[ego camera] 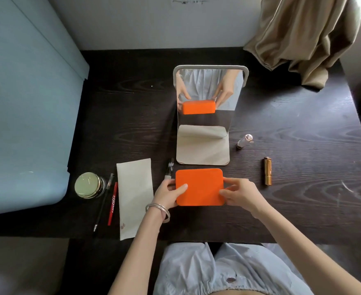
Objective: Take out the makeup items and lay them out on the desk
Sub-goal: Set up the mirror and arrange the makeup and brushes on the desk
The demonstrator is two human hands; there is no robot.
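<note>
I held the orange case at lower centre of the frame, on the desk — my left hand gripping its left edge, my right hand pinching its right edge — below the mirror.

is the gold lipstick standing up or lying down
Lying down. The gold lipstick rests on its side on the desk, to the right of the orange case, its length pointing toward the far wall.

An orange case is being gripped by the left hand at nine o'clock and the right hand at three.
</note>
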